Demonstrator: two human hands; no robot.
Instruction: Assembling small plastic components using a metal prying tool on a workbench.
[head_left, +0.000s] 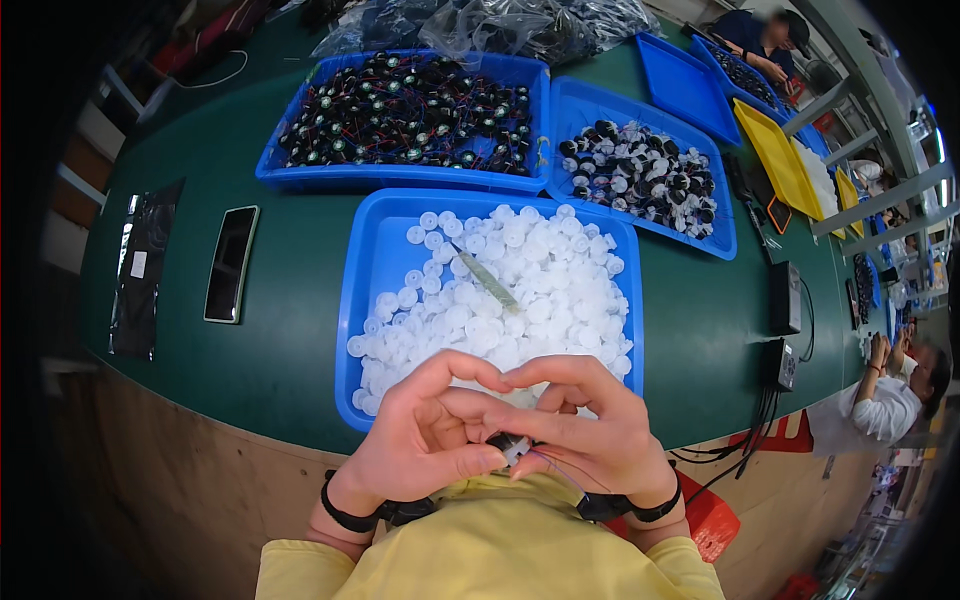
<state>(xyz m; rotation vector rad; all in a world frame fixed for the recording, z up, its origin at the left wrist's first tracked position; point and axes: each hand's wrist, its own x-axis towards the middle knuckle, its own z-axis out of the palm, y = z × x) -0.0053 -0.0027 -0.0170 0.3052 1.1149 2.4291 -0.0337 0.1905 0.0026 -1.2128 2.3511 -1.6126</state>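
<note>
Assembly step, by appearance: left hand (425, 435) and right hand (590, 430), pressed together, clamp a small motor part (512, 447) with thin wires, just below the blue tray (365, 300) of white plastic caps (520, 290). Seating requires aligned thumb pressure.

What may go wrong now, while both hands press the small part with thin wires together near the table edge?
1. The small part is pinched between the left hand and right hand over the lap, off the green table; a slip would likely drop it to the floor.
2. Its thin wires run under the right fingers and might be pulled or bent.
3. The blue tray of white caps lies near the edge; a nudge might spill it.
</note>
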